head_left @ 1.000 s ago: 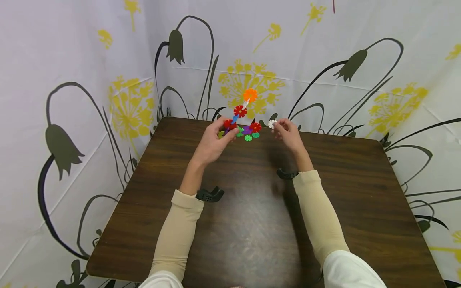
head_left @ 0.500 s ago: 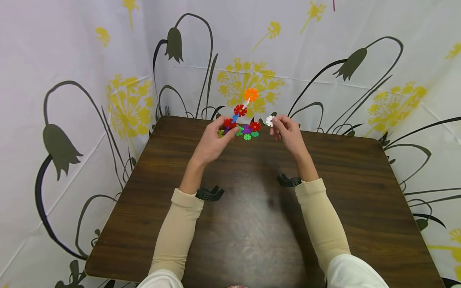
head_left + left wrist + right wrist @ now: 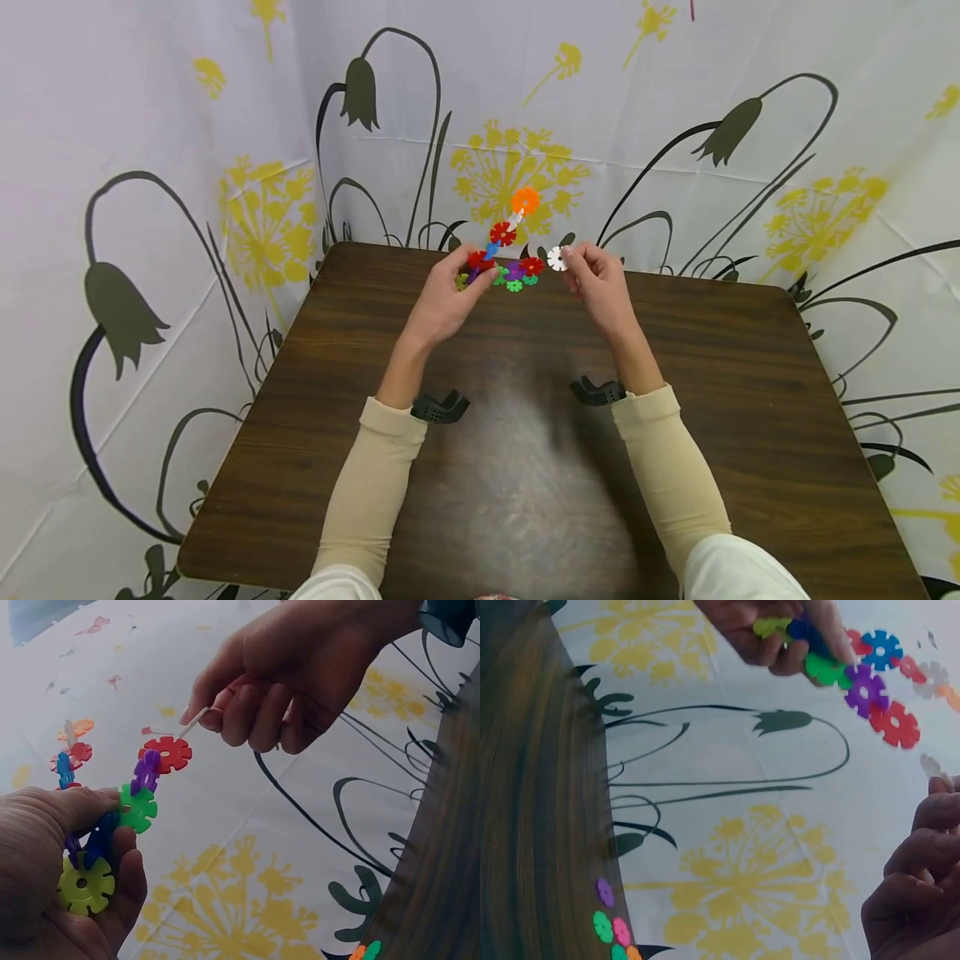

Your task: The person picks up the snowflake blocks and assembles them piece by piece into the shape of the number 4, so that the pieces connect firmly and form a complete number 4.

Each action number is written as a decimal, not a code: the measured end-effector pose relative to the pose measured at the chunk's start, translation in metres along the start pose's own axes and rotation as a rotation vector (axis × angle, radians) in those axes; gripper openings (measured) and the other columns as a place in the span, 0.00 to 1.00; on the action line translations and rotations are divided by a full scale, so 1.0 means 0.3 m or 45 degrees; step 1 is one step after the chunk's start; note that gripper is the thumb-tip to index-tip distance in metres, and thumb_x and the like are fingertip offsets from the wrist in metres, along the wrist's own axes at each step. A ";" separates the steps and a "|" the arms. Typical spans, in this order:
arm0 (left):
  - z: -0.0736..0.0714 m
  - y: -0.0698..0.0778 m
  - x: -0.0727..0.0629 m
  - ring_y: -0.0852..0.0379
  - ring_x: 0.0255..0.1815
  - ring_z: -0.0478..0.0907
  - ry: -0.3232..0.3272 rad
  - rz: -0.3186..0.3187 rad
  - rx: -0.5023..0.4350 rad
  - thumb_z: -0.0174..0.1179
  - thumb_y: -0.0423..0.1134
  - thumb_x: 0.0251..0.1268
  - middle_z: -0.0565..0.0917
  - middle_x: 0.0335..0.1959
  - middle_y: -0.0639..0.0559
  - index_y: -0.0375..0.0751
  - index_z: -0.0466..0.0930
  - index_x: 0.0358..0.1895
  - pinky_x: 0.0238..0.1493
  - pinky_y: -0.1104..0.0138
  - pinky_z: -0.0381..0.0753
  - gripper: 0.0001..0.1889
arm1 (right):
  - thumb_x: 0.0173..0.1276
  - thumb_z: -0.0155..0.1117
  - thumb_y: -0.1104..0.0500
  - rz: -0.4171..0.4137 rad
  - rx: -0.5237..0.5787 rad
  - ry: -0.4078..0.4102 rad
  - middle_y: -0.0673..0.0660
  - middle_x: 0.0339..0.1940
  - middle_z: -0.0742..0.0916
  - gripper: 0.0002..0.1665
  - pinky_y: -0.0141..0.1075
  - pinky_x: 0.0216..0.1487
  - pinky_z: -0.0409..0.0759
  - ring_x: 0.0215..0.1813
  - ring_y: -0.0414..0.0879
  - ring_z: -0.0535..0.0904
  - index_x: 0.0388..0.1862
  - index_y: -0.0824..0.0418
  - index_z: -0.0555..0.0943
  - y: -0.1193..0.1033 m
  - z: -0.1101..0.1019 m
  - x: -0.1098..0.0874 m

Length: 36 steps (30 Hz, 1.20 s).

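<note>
My left hand (image 3: 441,307) grips a chain of interlocking notched discs between thumb and fingers. From that hand one branch rises through red and blue to an orange disc (image 3: 526,200) at its tip. The other branch runs right through a green disc (image 3: 138,808) and a purple disc (image 3: 866,691) to a red end disc (image 3: 895,725). With thumb and fingertips my right hand (image 3: 602,286) pinches a single white disc (image 3: 557,258), held close to that red end disc. A yellow disc (image 3: 86,883) shows under the left palm; part of the chain is hidden by the fingers.
Several loose discs, among them a purple one (image 3: 604,892) and a green one (image 3: 602,926), lie near the far edge of the dark wooden table (image 3: 517,467). A white curtain (image 3: 675,50) with printed flowers hangs right behind that edge.
The white disc in my right hand has moved left, closer to the red end disc, and turned its face more to the head camera. My left hand and the chain have barely moved.
</note>
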<state>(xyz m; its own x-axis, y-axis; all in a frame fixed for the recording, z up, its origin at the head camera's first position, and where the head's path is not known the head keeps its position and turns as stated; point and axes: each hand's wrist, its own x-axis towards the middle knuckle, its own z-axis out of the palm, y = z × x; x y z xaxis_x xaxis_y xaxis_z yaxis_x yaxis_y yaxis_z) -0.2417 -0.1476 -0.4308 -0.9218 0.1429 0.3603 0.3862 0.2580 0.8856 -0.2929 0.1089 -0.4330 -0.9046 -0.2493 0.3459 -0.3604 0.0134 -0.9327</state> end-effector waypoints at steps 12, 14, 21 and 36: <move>0.016 0.002 -0.001 0.49 0.41 0.73 0.003 0.027 0.002 0.64 0.40 0.80 0.77 0.41 0.45 0.34 0.79 0.56 0.41 0.67 0.73 0.13 | 0.84 0.60 0.51 0.042 0.040 0.060 0.50 0.17 0.72 0.28 0.33 0.23 0.59 0.23 0.45 0.63 0.30 0.73 0.74 -0.008 0.018 -0.021; 0.021 0.003 -0.001 0.49 0.41 0.73 0.002 0.032 0.003 0.64 0.40 0.80 0.77 0.41 0.45 0.35 0.79 0.56 0.40 0.67 0.72 0.13 | 0.84 0.60 0.52 0.048 0.056 0.057 0.49 0.17 0.72 0.26 0.33 0.24 0.59 0.23 0.45 0.63 0.28 0.69 0.74 -0.011 0.020 -0.022; 0.051 0.005 0.001 0.51 0.39 0.82 -0.033 0.012 -0.145 0.66 0.38 0.79 0.83 0.44 0.42 0.33 0.79 0.59 0.44 0.69 0.85 0.15 | 0.86 0.57 0.53 0.027 0.014 0.061 0.48 0.13 0.68 0.28 0.34 0.23 0.56 0.19 0.45 0.60 0.20 0.58 0.69 -0.020 0.035 -0.037; 0.088 0.011 0.002 0.34 0.42 0.90 -0.175 -0.045 -0.372 0.66 0.31 0.77 0.85 0.56 0.37 0.33 0.71 0.52 0.44 0.58 0.93 0.12 | 0.88 0.52 0.53 0.004 0.057 0.028 0.52 0.12 0.75 0.30 0.36 0.18 0.62 0.16 0.47 0.65 0.22 0.65 0.73 -0.029 0.063 -0.044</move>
<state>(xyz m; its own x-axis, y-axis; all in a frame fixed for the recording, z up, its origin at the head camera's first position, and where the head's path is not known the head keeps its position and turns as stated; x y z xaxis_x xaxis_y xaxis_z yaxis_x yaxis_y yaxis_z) -0.2401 -0.1214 -0.4353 -0.9137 0.2717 0.3021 0.3094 -0.0168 0.9508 -0.2736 0.0936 -0.4314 -0.9106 -0.2276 0.3449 -0.3476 -0.0297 -0.9372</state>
